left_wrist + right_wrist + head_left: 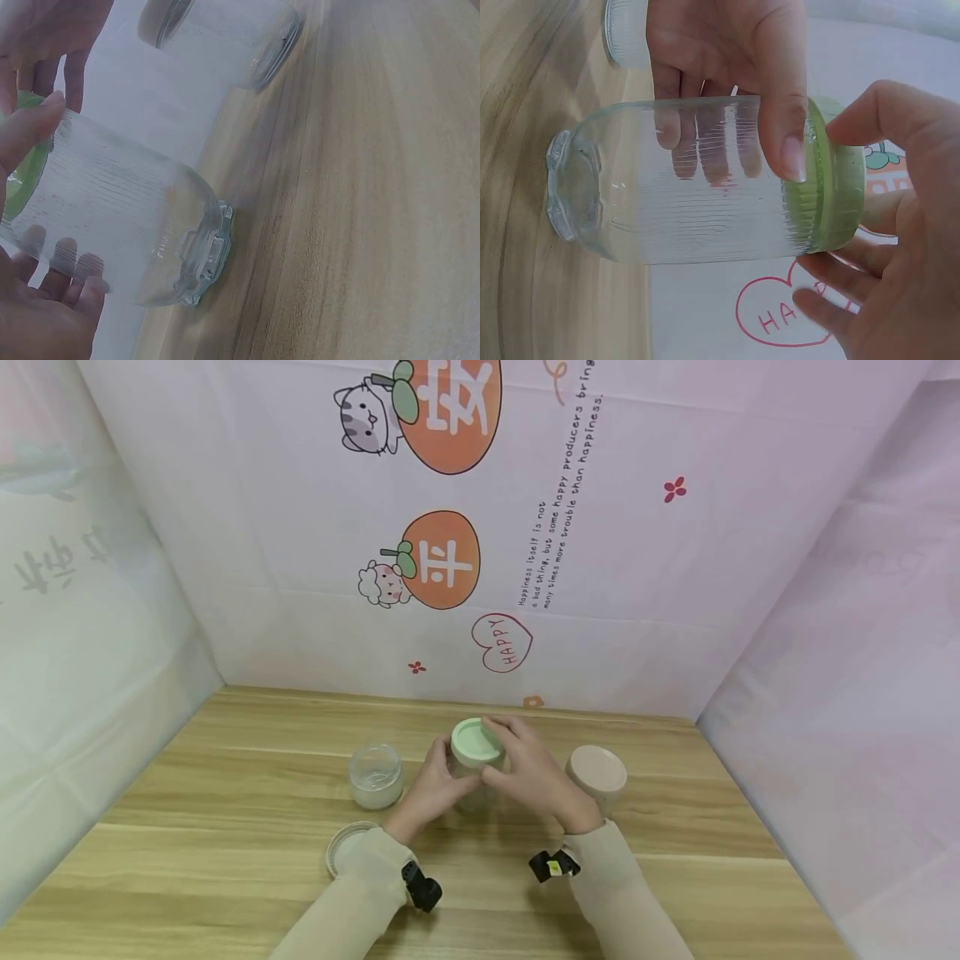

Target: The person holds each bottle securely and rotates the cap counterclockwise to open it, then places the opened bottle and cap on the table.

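Note:
A clear ribbed glass jar (697,217) with a light green lid (474,739) is between my two hands near the middle of the wooden table. Its base appears to rest on the wood. My left hand (433,789) wraps round the side of the jar, its fingers visible through the glass and the thumb close under the lid. Round the rim of the green lid, my right hand (536,770) grips with thumb and fingers. The lid sits on the jar mouth; whether it is screwed tight I cannot tell.
Left of my hands stands a lidless glass jar (377,783). A round lid (347,850) lies by my left sleeve, partly covered. To the right is a jar with a pale pink lid (597,768). Printed cloth (600,635) hangs behind the table (225,827).

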A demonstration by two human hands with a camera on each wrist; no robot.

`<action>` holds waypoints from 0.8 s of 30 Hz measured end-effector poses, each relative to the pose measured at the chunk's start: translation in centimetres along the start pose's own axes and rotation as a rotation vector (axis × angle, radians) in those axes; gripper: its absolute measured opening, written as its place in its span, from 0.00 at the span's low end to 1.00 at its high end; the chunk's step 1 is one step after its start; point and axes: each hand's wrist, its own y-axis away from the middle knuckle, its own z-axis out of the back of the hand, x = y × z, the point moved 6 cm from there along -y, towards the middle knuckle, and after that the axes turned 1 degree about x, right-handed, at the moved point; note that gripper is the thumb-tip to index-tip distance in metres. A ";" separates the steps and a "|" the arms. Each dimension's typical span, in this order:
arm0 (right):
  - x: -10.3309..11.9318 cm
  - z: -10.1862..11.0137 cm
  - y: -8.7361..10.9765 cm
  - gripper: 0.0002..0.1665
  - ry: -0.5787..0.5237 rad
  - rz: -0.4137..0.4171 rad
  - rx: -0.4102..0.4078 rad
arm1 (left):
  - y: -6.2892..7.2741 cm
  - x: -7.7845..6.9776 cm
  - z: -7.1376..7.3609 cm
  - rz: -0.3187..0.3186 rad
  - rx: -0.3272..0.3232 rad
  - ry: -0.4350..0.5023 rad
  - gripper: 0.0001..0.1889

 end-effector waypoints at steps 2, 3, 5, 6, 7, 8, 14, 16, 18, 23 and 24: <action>-0.2 0.0 0.0 0.44 -0.036 0.006 0.014 | 0.0 0.0 0.0 -0.005 0.002 -0.004 0.44; -0.2 -0.1 0.0 0.44 -0.052 0.009 0.020 | 0.0 0.0 0.0 -0.004 0.003 -0.008 0.44; -0.4 -0.1 -0.1 0.44 -0.075 0.005 0.034 | 0.1 0.0 0.0 -0.005 0.003 -0.013 0.44; -0.4 -0.2 -0.1 0.45 -0.086 0.003 0.041 | 0.1 -0.1 0.0 -0.007 0.003 -0.012 0.44; -0.5 -0.3 -0.1 0.45 -0.097 0.001 0.048 | 0.1 -0.1 0.0 -0.008 0.002 -0.012 0.44; -0.5 -0.3 -0.1 0.45 -0.107 0.003 0.054 | 0.2 -0.1 0.0 -0.005 0.000 -0.012 0.44; -0.6 -0.5 -0.1 0.47 -0.150 0.017 0.065 | 0.2 -0.2 0.0 -0.005 -0.001 -0.007 0.44; -0.6 -0.6 -0.1 0.47 -0.153 0.018 0.069 | 0.2 -0.1 0.0 -0.001 0.001 -0.009 0.45; -0.5 -0.7 -0.1 0.48 -0.148 0.017 0.066 | 0.2 -0.1 0.1 0.008 0.001 -0.015 0.45; -0.3 -0.6 -0.1 0.48 -0.079 -0.013 0.024 | 0.2 -0.1 0.1 0.009 0.005 -0.040 0.46; -0.2 -0.6 -0.1 0.48 -0.054 -0.020 0.010 | 0.2 -0.1 0.1 0.007 0.008 -0.042 0.46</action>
